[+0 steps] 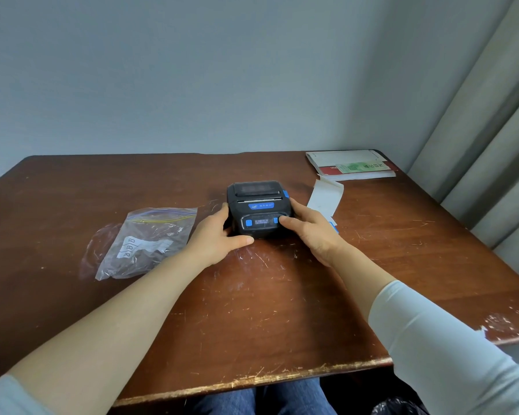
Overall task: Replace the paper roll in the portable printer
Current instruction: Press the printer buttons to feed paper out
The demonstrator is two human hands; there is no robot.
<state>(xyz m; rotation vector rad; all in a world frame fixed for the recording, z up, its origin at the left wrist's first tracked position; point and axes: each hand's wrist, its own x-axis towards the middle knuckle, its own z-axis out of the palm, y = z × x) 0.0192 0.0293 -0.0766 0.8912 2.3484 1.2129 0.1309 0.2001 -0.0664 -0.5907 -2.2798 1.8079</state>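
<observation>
A black portable printer (258, 205) with blue buttons stands in the middle of the brown table (252, 310), its lid closed. My left hand (219, 235) holds its left side, the thumb lying along the front edge. My right hand (309, 232) grips the right side, and its thumb rests on the blue button at the front right. A strip of white paper (325, 197) lies on the table just right of the printer, partly hidden behind my right hand.
A clear zip bag (144, 241) with white labels inside lies left of the printer. A stack of papers and booklets (351, 166) sits at the far right corner. Grey curtains (492, 130) hang on the right. The table's near edge is chipped.
</observation>
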